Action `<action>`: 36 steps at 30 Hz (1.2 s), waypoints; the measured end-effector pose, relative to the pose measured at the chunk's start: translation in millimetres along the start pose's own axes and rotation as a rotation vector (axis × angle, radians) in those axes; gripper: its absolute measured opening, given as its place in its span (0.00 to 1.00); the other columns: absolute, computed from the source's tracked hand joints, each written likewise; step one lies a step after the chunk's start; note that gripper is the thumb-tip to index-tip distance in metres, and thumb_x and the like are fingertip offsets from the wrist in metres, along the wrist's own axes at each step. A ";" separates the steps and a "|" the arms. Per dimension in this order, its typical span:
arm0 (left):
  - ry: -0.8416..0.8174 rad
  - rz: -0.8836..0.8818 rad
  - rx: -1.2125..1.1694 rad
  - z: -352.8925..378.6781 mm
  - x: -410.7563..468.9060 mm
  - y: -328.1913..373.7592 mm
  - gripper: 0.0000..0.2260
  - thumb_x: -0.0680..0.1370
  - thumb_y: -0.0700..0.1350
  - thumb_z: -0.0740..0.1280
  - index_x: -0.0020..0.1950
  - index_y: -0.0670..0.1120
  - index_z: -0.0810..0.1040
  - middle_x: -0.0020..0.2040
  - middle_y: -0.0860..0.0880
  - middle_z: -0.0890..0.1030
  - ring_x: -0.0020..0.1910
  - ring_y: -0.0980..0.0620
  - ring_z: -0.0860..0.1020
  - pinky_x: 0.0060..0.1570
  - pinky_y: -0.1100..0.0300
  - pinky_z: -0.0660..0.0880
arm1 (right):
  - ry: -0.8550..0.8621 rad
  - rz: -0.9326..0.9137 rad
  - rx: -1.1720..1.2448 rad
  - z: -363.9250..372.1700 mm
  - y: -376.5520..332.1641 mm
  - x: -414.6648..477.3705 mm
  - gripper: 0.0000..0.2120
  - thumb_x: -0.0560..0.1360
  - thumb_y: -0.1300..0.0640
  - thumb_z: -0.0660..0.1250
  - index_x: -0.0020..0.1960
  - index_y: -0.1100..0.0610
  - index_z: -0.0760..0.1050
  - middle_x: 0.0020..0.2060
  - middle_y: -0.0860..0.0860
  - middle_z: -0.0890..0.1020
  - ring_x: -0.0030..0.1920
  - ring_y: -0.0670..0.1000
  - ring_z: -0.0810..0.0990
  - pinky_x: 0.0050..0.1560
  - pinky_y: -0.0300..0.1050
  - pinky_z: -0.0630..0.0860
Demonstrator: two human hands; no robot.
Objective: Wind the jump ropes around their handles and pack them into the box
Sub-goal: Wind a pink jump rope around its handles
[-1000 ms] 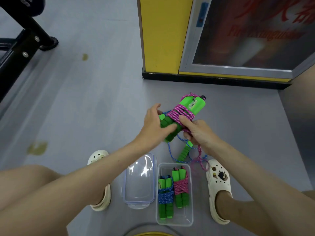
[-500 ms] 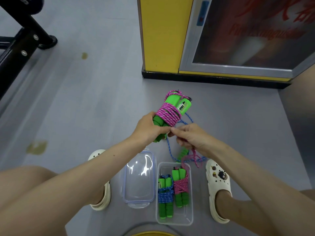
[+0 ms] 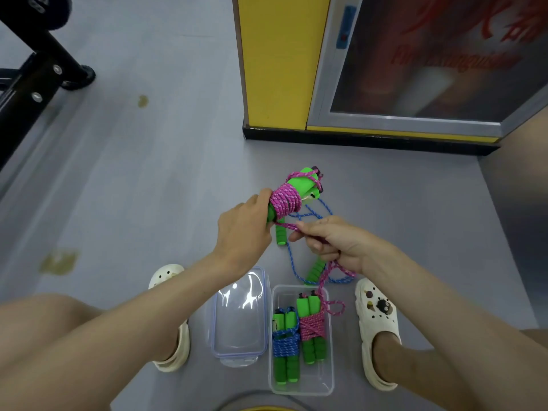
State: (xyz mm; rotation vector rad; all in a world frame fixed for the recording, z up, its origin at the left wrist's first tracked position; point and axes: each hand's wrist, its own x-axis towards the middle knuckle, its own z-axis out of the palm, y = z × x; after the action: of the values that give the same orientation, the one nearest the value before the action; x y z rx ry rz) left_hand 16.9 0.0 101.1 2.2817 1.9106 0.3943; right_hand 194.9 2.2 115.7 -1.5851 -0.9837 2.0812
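The left hand (image 3: 243, 229) grips the green handles (image 3: 302, 185) low down, fingers (image 3: 261, 197) curled tight round the foam, top ends tilted up and away. The pink rope (image 3: 284, 201) sits coiled thick round the handles, touching those fingers. The right hand (image 3: 335, 244) is just beside, a touch lower, pinching the loose pink tail: taut from coil to pinch, then hanging down over the clear box (image 3: 299, 391) on the floor (image 3: 178, 173). In the box a blue-wound bundle (image 3: 286, 342) and a pink-wound bundle (image 3: 311, 324) lie side by side. The lid (image 3: 237, 321) rests just left of it. A blue jump rope (image 3: 315, 271) lies loose on the floor below the hands.
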 end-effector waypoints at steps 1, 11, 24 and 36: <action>0.003 0.053 0.040 1.4 -1.1 -0.1 0.20 0.68 0.39 0.75 0.56 0.45 0.73 0.39 0.49 0.78 0.29 0.48 0.73 0.24 0.63 0.56 | 0.003 0.005 0.047 -2.1 -1.4 0.3 0.13 0.80 0.56 0.60 0.44 0.63 0.78 0.19 0.48 0.67 0.18 0.42 0.56 0.20 0.34 0.52; 0.319 0.411 0.374 15.9 -3.9 -4.3 0.23 0.71 0.30 0.54 0.65 0.43 0.70 0.43 0.45 0.78 0.32 0.46 0.72 0.30 0.55 0.69 | 0.040 -0.018 0.195 -9.6 -6.5 -4.3 0.27 0.71 0.41 0.65 0.49 0.67 0.78 0.19 0.46 0.62 0.19 0.42 0.55 0.19 0.33 0.50; 0.302 0.452 0.469 25.7 -15.6 5.6 0.29 0.72 0.39 0.59 0.73 0.48 0.61 0.57 0.43 0.67 0.48 0.43 0.70 0.44 0.51 0.70 | 0.340 -0.079 0.264 -6.2 -4.4 0.5 0.24 0.69 0.37 0.69 0.28 0.50 0.61 0.19 0.48 0.61 0.20 0.45 0.55 0.20 0.36 0.51; -0.617 -0.414 -0.978 -17.9 7.5 -1.2 0.26 0.72 0.53 0.72 0.67 0.49 0.70 0.57 0.48 0.78 0.52 0.51 0.79 0.54 0.55 0.78 | 0.137 -0.155 0.059 -10.8 -0.4 0.1 0.20 0.64 0.41 0.69 0.26 0.52 0.64 0.19 0.47 0.62 0.21 0.45 0.54 0.23 0.37 0.50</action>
State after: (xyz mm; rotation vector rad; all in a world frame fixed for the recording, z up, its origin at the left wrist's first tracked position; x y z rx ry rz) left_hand 11.9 6.5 118.7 1.1581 1.3502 0.3810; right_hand 204.9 5.9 114.4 -1.5470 -0.9566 1.8553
